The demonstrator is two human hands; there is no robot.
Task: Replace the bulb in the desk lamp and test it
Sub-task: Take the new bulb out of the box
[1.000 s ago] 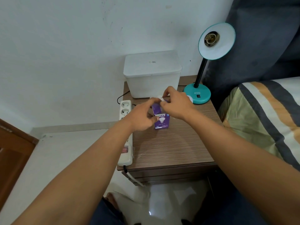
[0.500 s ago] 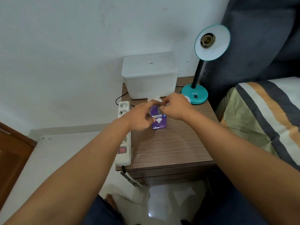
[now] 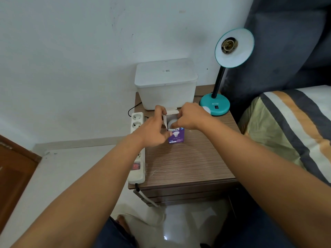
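Observation:
A small purple bulb box (image 3: 176, 136) stands upright on the wooden nightstand (image 3: 188, 163) with its top flaps open. The white dome of a bulb (image 3: 172, 124) shows inside the opening. My left hand (image 3: 154, 130) grips the box's left side and holds a flap back. My right hand (image 3: 190, 116) has its fingertips on the bulb at the box's mouth. The teal desk lamp (image 3: 215, 106) stands at the nightstand's back right; its shade (image 3: 234, 48) faces me with the socket (image 3: 229, 45) bare. Behind my right hand, something small and white lies by the lamp base.
A white lidded box (image 3: 165, 83) sits at the back of the nightstand. A white power strip (image 3: 137, 149) lies along its left edge, cord hanging down. A bed with a striped cover (image 3: 293, 129) is close on the right, a dark headboard behind the lamp.
The box's top flaps have been pulled open and the white bulb now shows. My right fingers have moved from the flap onto the bulb.

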